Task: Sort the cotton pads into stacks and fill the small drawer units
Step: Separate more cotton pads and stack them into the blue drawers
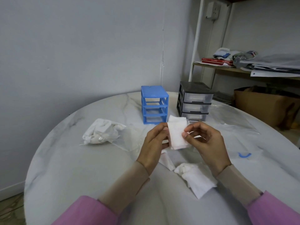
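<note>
A: What's on the table (81, 168)?
B: I see the blue drawer unit (154, 105) and the black drawer unit (194, 101) at upper centre.
A: And the hands?
B: Mid-frame, my left hand (153, 143) and right hand (206, 142) both pinch a stack of cotton pads (177, 135).

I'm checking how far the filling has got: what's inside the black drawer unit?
The black drawer unit has three clear drawers, all pushed in. Something white shows through each front, likely cotton pads. How full each drawer is cannot be told through the cloudy plastic.
</note>
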`<state>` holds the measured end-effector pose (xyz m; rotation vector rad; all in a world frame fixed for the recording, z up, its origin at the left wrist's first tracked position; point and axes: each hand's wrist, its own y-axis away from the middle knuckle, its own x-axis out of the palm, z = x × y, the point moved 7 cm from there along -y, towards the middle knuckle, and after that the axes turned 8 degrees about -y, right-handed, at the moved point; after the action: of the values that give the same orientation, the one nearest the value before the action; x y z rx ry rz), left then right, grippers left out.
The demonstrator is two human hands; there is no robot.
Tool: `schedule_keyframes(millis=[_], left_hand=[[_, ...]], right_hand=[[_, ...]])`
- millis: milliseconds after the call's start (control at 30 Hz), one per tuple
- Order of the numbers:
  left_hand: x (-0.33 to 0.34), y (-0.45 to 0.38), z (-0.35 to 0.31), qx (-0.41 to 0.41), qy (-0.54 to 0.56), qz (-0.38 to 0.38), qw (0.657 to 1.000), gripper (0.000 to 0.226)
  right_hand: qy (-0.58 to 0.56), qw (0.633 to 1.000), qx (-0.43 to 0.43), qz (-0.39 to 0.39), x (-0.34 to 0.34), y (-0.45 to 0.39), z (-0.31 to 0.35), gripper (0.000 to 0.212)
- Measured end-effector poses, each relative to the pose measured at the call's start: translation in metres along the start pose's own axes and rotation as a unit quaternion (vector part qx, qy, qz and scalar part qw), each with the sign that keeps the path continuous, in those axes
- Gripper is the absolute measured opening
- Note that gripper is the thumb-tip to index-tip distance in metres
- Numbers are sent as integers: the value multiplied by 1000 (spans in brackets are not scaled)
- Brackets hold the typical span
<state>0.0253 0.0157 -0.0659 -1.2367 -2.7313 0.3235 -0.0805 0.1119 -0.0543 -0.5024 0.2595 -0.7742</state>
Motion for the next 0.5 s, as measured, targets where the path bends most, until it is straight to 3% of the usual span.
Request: schedule_keyframes(millis=[233, 500], left_hand=[[-3, -2, 2, 26, -14, -5, 1000, 15], [-19, -4, -4, 48, -54, -72, 995, 25]], right_hand=[[37, 999, -3, 22, 3, 0, -1, 19], [65, 996, -20, 55, 10, 3, 4, 25]])
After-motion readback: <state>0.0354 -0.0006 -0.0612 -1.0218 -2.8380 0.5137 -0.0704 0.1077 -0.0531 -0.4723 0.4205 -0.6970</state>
